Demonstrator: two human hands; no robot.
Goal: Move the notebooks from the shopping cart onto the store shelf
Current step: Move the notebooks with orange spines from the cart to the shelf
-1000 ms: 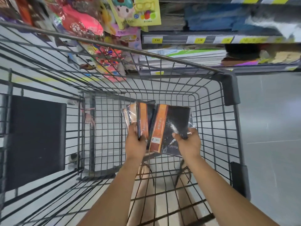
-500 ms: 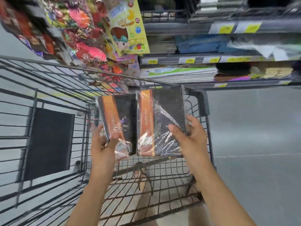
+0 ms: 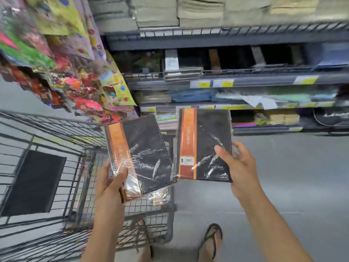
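My left hand (image 3: 110, 184) grips the lower left corner of a black notebook with an orange spine (image 3: 145, 154), wrapped in clear film and tilted; it looks like more than one is stacked there. My right hand (image 3: 239, 167) holds a second black and orange notebook (image 3: 209, 146) by its right edge, upright, above the floor to the right of the shopping cart (image 3: 56, 167). The store shelf (image 3: 245, 83) stands straight ahead, with similar dark notebooks lying on one level.
Bright sticker and toy packs (image 3: 75, 72) hang at the upper left over the cart. Paper stacks (image 3: 188, 12) fill the top shelf level. Grey floor lies on the right. My sandalled foot (image 3: 211, 241) is at the bottom, beside the cart's corner.
Both hands have lifted the notebooks up out of the cart basket and moved them right and apart. My view has risen from the cart to the shelves.
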